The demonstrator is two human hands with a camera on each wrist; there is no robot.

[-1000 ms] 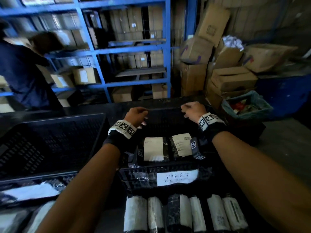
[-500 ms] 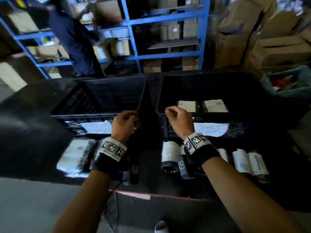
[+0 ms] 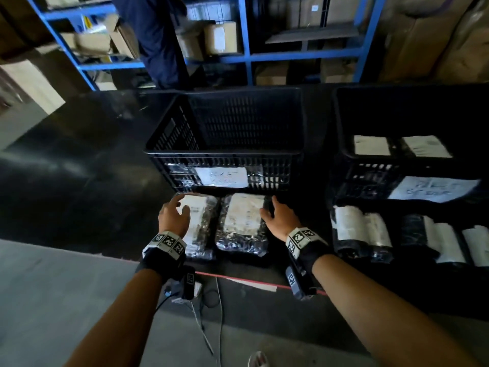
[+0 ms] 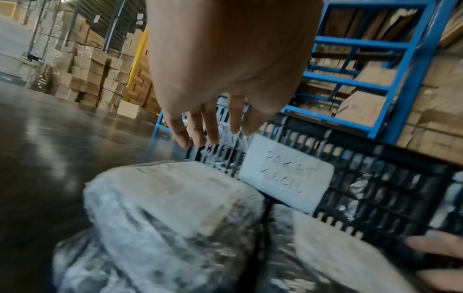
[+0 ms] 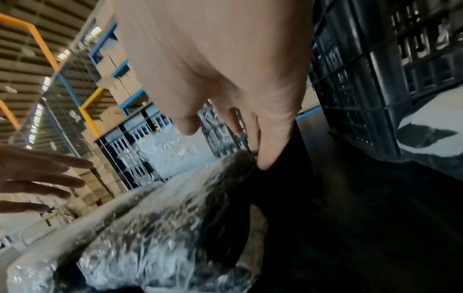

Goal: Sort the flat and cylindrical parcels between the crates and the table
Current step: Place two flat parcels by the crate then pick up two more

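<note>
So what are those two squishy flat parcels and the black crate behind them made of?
Flat parcels: apparently dark contents in clear bubble wrap, shiny and crinkled, with matte paper labels. Crate: looks like hard black plastic, moulded into a grid of slots.

Both bare forearms reach forward, each wrist wrapped in a black band with checkered markers. The left hand (image 3: 173,217) hovers palm-down, fingers (image 4: 210,126) straight and spread — the right hand (image 3: 280,218) likewise, its fingers loosely extended.

A dark glossy table (image 3: 87,165) carries two black crates (image 3: 225,144) side by side. Two flat bubble-wrapped parcels (image 3: 242,223) and several rolled parcels (image 3: 357,234) lie before them.
</note>
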